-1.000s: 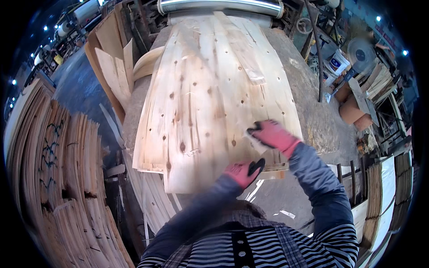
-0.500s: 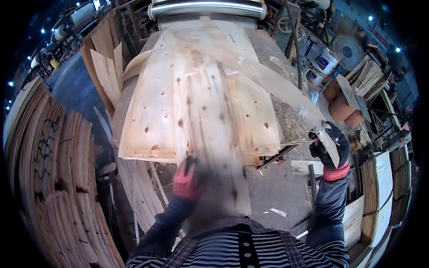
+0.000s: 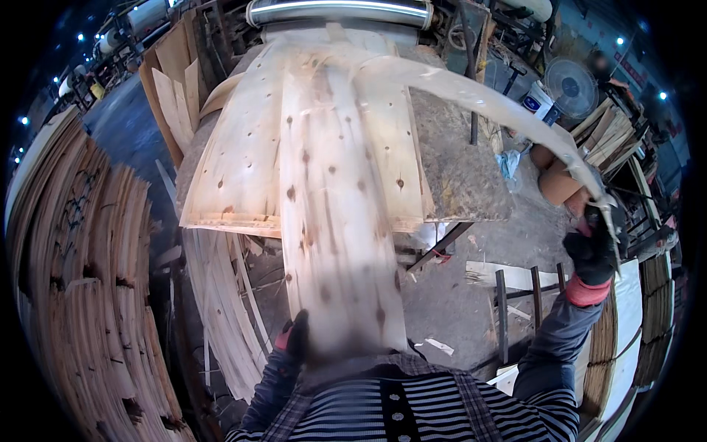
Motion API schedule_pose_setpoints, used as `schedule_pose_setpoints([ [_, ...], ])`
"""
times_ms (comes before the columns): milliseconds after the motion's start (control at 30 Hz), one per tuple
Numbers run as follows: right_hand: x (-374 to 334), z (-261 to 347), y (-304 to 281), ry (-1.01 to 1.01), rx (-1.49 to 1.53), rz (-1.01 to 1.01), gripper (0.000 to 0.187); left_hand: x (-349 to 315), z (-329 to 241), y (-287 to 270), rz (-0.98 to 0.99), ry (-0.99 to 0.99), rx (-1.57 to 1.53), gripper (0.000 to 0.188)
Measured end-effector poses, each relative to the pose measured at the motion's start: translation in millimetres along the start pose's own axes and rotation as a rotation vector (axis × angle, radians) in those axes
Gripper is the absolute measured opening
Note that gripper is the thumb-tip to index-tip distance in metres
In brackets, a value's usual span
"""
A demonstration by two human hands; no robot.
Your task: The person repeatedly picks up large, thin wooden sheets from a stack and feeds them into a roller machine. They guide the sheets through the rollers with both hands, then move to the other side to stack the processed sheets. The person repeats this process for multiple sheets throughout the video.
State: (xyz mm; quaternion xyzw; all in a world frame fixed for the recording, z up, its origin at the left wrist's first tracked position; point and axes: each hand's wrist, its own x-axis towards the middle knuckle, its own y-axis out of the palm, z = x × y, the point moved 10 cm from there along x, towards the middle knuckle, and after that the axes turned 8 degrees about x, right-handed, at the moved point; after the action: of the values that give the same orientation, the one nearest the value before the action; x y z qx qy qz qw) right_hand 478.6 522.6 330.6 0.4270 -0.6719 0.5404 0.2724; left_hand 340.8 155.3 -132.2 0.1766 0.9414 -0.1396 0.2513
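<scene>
A long knotty wood veneer sheet (image 3: 331,214) lies over the stack and reaches past the table's near edge up to my body. My left hand (image 3: 294,336), in a black and red glove, is closed on this sheet's left edge near my waist; some fingers are hidden. Out to the far right, my gloved right hand (image 3: 595,247) is closed around the end of a narrow, pale veneer strip (image 3: 508,107). The strip arches through the air back to the far part of the stack. Other veneer sheets (image 3: 234,173) lie beneath the long one.
A shiny metal roller (image 3: 339,12) spans the table's far end. Stacked veneer (image 3: 96,295) stands at left, and bundled sheets (image 3: 626,331) at right. A fan (image 3: 571,87), a white bucket (image 3: 537,99) and a cardboard box (image 3: 560,180) sit beyond the table (image 3: 468,177).
My right hand has moved farther right, lifting the veneer strip into an arch off the table. My left hand has come closer to my body along the sheet's left edge.
</scene>
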Motion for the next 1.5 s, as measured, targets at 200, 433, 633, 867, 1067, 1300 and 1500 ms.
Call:
schedule_pose_setpoints([
  [200, -123.2, -102.7, -87.0, 1.013, 2.064, -0.670, 0.018, -10.2, -63.7, -22.2, -0.058, 0.005, 0.169, 0.041],
  [433, -271.2, -42.0, -238.8, 1.268, 0.470, -0.610, 0.023, 41.3, -6.9, -31.7, 0.058, -0.121, -0.478, 0.039],
  [633, -397.3, 8.7, -327.7, 1.457, 0.274, -0.867, 0.026, 49.1, -11.0, -48.6, 0.004, -0.090, -0.442, 0.042],
  [867, -504.2, -1.4, -464.4, 1.549, 0.041, -0.885, 0.029, -55.6, -145.7, -46.7, -0.947, 0.384, 0.836, 0.048],
  [1067, -560.0, -4.1, -608.0, 1.595, -0.190, -0.844, 0.032, -64.3, -234.7, 323.0, 0.636, 0.788, 0.082, 0.037],
  [1300, -577.5, 68.0, -766.8, 1.652, -0.565, -0.803, 0.036, -107.4, -287.5, 631.1, 1.171, -0.083, -0.476, 0.070],
  [1500, -587.4, 179.9, -834.3, 1.786, -0.939, -0.824, 0.040, -169.9, -387.0, 654.2, 1.239, 0.583, -0.230, 0.078],
])
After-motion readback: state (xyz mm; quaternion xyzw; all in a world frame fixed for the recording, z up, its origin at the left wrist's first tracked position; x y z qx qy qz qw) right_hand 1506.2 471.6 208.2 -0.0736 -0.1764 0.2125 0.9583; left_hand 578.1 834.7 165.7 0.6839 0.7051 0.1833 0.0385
